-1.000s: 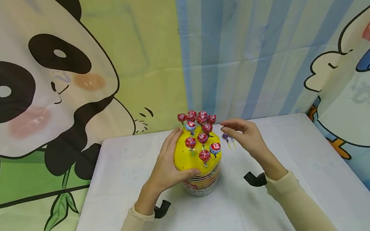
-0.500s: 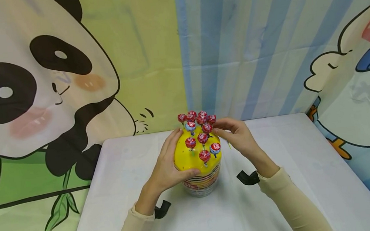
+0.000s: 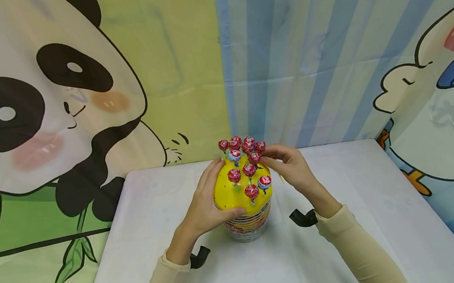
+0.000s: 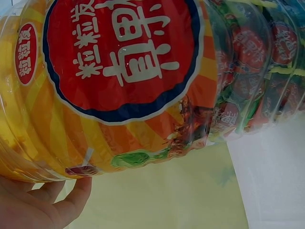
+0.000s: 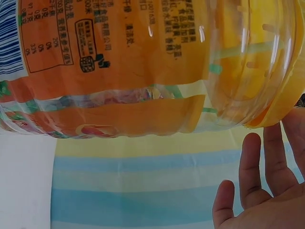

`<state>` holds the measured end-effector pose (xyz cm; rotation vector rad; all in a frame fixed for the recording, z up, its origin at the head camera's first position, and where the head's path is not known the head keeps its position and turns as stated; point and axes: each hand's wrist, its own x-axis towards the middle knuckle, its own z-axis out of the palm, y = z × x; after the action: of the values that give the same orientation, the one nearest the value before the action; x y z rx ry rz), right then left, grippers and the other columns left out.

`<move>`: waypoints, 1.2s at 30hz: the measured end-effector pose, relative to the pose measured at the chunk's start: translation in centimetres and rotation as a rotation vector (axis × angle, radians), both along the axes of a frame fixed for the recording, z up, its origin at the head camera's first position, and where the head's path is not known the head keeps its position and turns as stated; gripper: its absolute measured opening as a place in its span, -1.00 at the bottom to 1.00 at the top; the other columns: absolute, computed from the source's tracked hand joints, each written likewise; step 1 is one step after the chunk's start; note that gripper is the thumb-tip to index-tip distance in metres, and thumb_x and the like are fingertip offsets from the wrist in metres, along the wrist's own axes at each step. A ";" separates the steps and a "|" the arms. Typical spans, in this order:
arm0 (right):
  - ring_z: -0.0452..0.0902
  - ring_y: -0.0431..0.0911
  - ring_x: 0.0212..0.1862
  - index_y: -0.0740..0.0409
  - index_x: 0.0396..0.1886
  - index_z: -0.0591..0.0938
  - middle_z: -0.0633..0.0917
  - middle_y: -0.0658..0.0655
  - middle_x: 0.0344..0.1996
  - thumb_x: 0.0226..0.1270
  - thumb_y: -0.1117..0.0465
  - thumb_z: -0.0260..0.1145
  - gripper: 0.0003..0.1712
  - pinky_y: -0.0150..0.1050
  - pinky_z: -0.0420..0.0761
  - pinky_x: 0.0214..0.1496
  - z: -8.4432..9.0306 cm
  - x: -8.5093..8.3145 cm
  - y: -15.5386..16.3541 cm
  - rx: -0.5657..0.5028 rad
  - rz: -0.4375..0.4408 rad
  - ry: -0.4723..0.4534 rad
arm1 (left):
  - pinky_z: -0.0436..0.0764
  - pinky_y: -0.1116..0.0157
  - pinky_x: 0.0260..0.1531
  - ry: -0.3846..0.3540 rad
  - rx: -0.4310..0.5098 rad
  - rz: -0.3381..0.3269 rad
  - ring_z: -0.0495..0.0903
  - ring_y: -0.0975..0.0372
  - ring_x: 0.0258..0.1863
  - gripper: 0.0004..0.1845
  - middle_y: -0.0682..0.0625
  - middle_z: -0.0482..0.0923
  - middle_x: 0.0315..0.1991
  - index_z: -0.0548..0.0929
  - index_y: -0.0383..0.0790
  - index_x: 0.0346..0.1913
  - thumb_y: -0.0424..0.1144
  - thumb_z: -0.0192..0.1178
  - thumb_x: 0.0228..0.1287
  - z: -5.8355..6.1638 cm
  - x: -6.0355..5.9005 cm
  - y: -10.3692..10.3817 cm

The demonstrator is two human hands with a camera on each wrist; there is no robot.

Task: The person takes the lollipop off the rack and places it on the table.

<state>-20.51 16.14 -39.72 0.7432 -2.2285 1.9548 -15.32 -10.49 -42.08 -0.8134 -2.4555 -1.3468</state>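
- On the table (image 3: pixel 285 272), toward six o'clock of the head view, stands the jar (image 3: pixel 247 231), upright, under a yellow lid (image 3: pixel 228 198); lollipops (image 3: pixel 249 170) stand in the lid, heads up, most in red wrappers, with blue-white ones at twelve and three o'clock.
- Left hand (image 3: pixel 205 205) at nine o'clock of the lid; grip curved firmly round it, fingers reaching to eleven, thumb across the front at six; lid held.
- Right hand (image 3: pixel 293 169) at two o'clock, fingertips at the lid's edge, close beside a red lollipop; cannot tell whether they pinch anything; thumb hidden in the right wrist view.
- Stick (image 3: pixel 281 178), yellow-green, shows below the right hand at three o'clock; remainder hidden.
- Label (image 4: pixel 126 57) red and orange, white lettering; wrapped sweets (image 4: pixel 250 50) visible through the jar wall at two o'clock, left wrist view; barcode (image 5: pixel 10 40) at ten o'clock, right wrist view.
- Sleeves (image 3: pixel 357 243) cream; black mount (image 3: pixel 303 218) at each wrist.
- Backdrop (image 3: pixel 187 72) behind; panda (image 3: pixel 43 104) at ten o'clock, white bird (image 3: pixel 436 139) at three.
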 end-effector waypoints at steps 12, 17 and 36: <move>0.56 0.02 0.07 0.31 0.04 0.69 0.71 0.22 -0.04 0.44 0.36 0.28 -0.76 -0.01 0.48 0.22 0.6 0.1 0.0 -0.039 -0.011 0.044 | 0.48 0.00 0.21 -0.008 -0.002 0.011 0.13 0.14 0.45 0.21 0.14 -0.04 0.57 0.05 0.17 0.59 0.36 0.46 -0.10 -0.3 0.0 0.0; 0.57 0.01 0.07 0.31 0.04 0.69 0.70 0.19 -0.02 0.44 0.35 0.28 -0.76 -0.13 0.56 0.16 0.8 0.2 0.4 -0.044 -0.024 0.044 | 0.47 -0.01 0.22 -0.002 -0.004 0.015 0.13 0.13 0.46 0.21 0.10 -0.03 0.57 0.06 0.13 0.59 0.36 0.46 -0.09 -0.3 0.0 0.0; 0.60 -0.17 -0.04 0.39 0.11 0.62 0.68 0.00 -0.09 0.41 0.24 0.35 -0.62 -0.40 0.59 0.00 -5.3 -2.2 6.7 0.007 -0.257 -0.137 | 0.46 0.00 0.23 0.013 0.002 0.003 0.12 0.14 0.46 0.20 0.11 -0.03 0.57 0.06 0.14 0.59 0.33 0.48 -0.09 -0.2 -0.1 0.0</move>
<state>-22.76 22.85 -45.03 0.3111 -2.2735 1.9246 -15.42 -10.50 -42.28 -0.8147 -2.4445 -1.3387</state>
